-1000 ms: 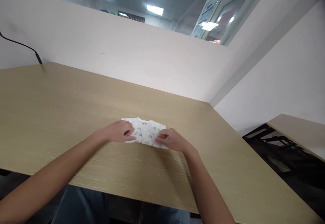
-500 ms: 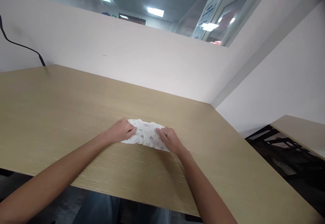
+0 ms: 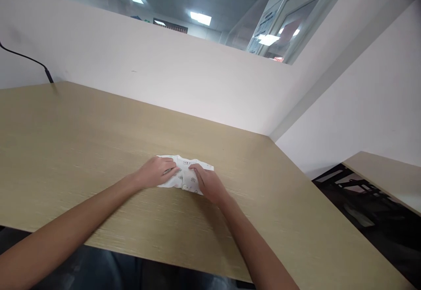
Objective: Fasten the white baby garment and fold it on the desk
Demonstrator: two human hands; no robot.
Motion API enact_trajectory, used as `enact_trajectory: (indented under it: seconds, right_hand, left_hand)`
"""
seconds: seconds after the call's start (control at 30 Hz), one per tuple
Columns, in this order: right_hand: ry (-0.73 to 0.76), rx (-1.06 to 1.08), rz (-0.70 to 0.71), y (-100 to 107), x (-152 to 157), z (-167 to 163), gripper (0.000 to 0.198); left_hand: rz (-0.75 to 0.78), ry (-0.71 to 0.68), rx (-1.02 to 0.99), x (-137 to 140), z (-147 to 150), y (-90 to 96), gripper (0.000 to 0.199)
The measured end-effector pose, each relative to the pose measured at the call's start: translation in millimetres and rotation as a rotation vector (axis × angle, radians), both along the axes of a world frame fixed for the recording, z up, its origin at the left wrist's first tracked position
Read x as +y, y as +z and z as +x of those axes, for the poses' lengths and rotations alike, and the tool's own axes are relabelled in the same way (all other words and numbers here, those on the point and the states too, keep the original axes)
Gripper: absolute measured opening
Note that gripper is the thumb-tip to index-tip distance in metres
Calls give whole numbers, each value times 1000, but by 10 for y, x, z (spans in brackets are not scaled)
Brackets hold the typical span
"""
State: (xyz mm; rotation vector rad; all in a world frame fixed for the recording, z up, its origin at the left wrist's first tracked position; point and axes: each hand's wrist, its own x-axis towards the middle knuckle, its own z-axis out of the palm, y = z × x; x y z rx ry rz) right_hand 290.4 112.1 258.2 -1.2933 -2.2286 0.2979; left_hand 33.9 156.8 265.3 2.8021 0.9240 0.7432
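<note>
A small white cloth point(image 3: 184, 177) with little printed patterns lies folded on the light wooden table point(image 3: 82, 141), near its middle. My left hand point(image 3: 156, 171) rests on the cloth's left part, fingers pressing down on it. My right hand point(image 3: 207, 184) lies flat over the cloth's right part, fingers pointing left toward the other hand. The two hands nearly meet above the cloth, and only its middle strip and far edge show between them.
White partition walls point(image 3: 171, 75) close off the table's far side and right side. A black cable point(image 3: 29, 62) runs down the wall at the far left. A second table point(image 3: 384, 176) stands at the right beyond a dark gap.
My right hand has slid left over the cloth toward my left hand, and the visible cloth has become narrower. The left hand stays on the cloth's left part.
</note>
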Motion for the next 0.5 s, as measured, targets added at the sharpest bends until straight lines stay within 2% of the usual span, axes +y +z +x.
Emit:
enact_trajectory:
  seconds: [0.13, 0.33, 0.4, 0.5]
  right_hand:
    - [33, -95, 21, 39, -85, -125, 28]
    - [-89, -217, 2, 126, -173, -233, 23]
    - [-104, -210, 8, 80, -180, -270, 19]
    - [-131, -173, 48, -112, -207, -411, 23]
  left_hand:
    - [27, -8, 10, -12, -11, -21, 36]
    - [94, -78, -96, -123, 52, 40, 24]
    - [144, -154, -167, -239, 141, 85, 22]
    - [192, -286, -217, -442, 311, 126, 36]
